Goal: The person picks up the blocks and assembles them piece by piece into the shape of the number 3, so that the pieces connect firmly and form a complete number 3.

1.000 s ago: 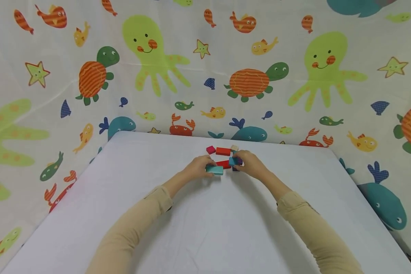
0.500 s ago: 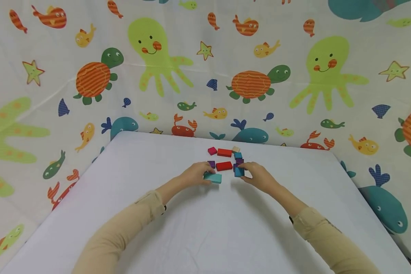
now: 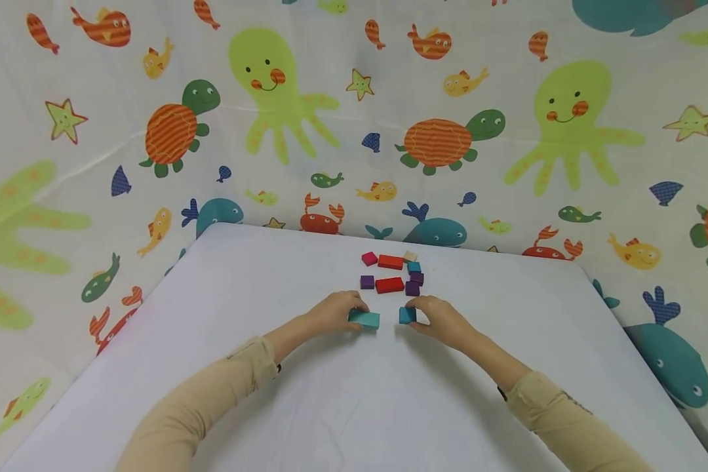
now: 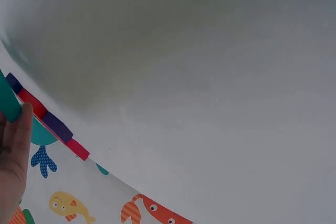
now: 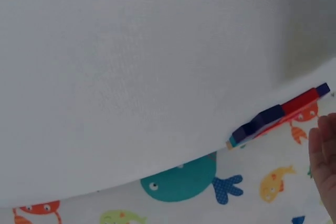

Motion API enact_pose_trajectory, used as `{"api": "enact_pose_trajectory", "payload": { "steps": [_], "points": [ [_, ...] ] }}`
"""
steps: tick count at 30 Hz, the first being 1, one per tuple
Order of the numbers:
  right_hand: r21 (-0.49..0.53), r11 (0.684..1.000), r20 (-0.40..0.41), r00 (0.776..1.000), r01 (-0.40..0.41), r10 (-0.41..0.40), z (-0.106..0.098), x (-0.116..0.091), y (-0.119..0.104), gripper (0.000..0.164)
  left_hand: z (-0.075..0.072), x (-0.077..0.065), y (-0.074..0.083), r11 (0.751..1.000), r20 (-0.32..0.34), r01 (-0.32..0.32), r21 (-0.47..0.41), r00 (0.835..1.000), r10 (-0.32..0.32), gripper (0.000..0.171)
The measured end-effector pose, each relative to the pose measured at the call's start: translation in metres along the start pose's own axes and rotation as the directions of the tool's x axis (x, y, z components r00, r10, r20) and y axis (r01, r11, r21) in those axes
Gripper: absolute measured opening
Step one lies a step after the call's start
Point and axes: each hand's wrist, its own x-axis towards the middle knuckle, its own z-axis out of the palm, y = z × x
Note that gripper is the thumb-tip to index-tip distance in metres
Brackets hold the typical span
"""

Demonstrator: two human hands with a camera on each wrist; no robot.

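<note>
My left hand (image 3: 334, 312) pinches a light teal rectangular block (image 3: 366, 320) between thumb and fingers, close over the white table. To its right, my right hand (image 3: 444, 320) pinches a blue cube (image 3: 407, 316) by its right side. A gap separates the two held blocks. Just beyond them lies a red block (image 3: 389, 285), with a purple cube (image 3: 367, 282) at its left and another purple cube (image 3: 412, 288) at its right. In the left wrist view the teal block (image 4: 8, 100) shows at the left edge; in the right wrist view the blue cube is out of sight.
Farther back lie a second red block (image 3: 391, 262), a pinkish-red cube (image 3: 369, 259), a beige block (image 3: 410, 256), a blue cube (image 3: 413, 267) and a purple cube (image 3: 416, 278). Behind the white table (image 3: 330, 406) hangs a curtain (image 3: 354, 151) printed with sea animals.
Both hands have drawn back toward the person with their blocks. The blue cube moved from over the right-hand row to the near side of the blocks, uncovering the purple cubes.
</note>
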Motion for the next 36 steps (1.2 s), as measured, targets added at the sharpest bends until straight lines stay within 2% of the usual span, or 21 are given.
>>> {"api": "enact_pose_trajectory", "payload": {
  "steps": [5, 14, 24, 29, 36],
  "points": [
    [0.022, 1.0, 0.071, 0.997, -0.015, 0.014, 0.009, -0.003, 0.005, 0.037, 0.009, 0.001, 0.002, 1.0, 0.038, 0.013, -0.006, 0.999, -0.013, 0.037],
    [0.082, 0.996, 0.149, 0.989, -0.021, 0.008, 0.015, -0.003, 0.013, 0.034, 0.019, 0.009, 0.005, 0.999, 0.058, 0.035, -0.001, 0.998, -0.035, 0.037],
    [0.103, 0.995, 0.159, 0.987, 0.015, -0.032, 0.012, 0.001, 0.024, 0.033, 0.018, 0.023, 0.012, 0.998, 0.065, 0.044, -0.046, 0.997, -0.041, 0.036],
    [0.103, 0.995, 0.183, 0.983, -0.001, -0.018, 0.014, 0.006, 0.019, 0.034, 0.021, 0.026, 0.009, 0.996, 0.083, 0.051, -0.068, 0.996, -0.046, 0.037],
    [0.079, 0.997, 0.192, 0.981, 0.016, -0.031, 0.018, 0.012, 0.015, 0.034, 0.02, 0.026, 0.009, 0.996, 0.082, 0.039, -0.075, 0.996, -0.033, 0.037]
  ]
}}
